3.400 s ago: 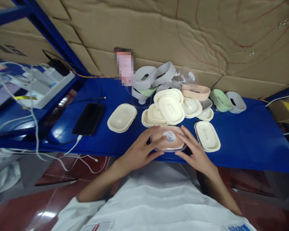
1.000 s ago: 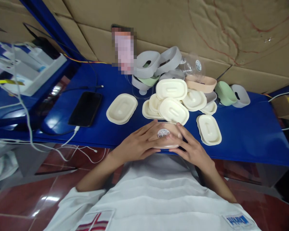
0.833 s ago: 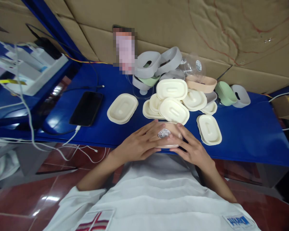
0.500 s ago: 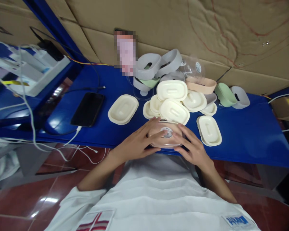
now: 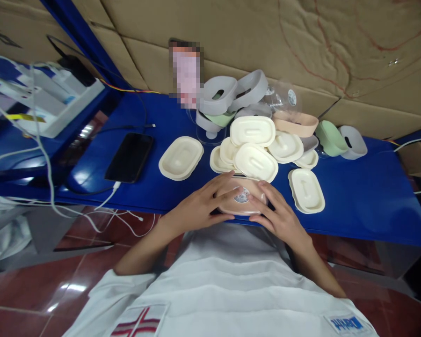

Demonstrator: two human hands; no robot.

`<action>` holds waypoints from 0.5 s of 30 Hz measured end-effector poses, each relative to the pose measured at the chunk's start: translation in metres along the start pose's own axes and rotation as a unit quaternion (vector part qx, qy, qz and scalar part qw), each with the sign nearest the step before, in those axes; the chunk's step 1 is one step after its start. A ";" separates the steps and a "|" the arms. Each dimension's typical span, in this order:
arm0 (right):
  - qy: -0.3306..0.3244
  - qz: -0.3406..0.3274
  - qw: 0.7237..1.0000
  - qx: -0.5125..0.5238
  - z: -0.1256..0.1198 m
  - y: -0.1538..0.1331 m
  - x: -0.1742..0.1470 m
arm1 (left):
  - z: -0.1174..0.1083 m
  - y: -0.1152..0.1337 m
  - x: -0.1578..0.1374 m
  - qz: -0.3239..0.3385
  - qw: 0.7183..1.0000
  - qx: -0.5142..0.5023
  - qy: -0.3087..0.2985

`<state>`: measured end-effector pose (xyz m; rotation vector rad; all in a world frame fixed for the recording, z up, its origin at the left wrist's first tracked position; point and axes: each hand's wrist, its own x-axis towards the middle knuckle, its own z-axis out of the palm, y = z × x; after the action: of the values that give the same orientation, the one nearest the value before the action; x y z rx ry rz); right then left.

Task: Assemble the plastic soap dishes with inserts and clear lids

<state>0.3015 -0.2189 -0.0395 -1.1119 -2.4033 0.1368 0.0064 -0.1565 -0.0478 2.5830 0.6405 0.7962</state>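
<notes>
From the head camera, both hands close around a pink oval container (image 5: 241, 202) that sits at the near edge of the blue table (image 5: 365, 201), just in front of the person's white shirt. The left hand (image 5: 199, 208) wraps its left end with the fingers spread and curled over the top; the right hand (image 5: 282, 217) does the same on its right end. The container looks smooth and glossy, with a clear cover bearing a round sticker (image 5: 243, 195); what it holds cannot be told.

Just beyond lies a heap of cream oval lids (image 5: 255, 161), matte, each with a raised oblong centre. One cream lid (image 5: 181, 157) lies apart to the left, another (image 5: 306, 190) to the right. Farther back sit grey oval rings (image 5: 217, 95), a shallow pink tray (image 5: 295, 123) and a pale green tub (image 5: 330, 138), whose inside is not visible. A black phone (image 5: 129, 157) lies flat at the left, with a white cable plugged into its near end. Creased brown cardboard (image 5: 301, 42) backs the table.
</notes>
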 end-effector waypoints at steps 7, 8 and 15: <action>-0.010 0.007 1.000 0.025 -0.001 -0.001 0.001 | -0.002 -0.001 0.001 -0.001 1.000 -0.008 0.011; -0.012 0.013 0.999 0.033 -0.001 0.000 0.001 | -0.002 -0.001 0.001 -0.002 1.000 -0.007 0.010; -0.010 0.037 0.998 0.048 -0.001 0.002 -0.002 | -0.002 -0.001 0.000 -0.009 1.000 -0.004 0.012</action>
<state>0.3045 -0.2188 -0.0405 -1.1609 -2.3478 0.2855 0.0054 -0.1553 -0.0467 2.5607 0.6665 0.8246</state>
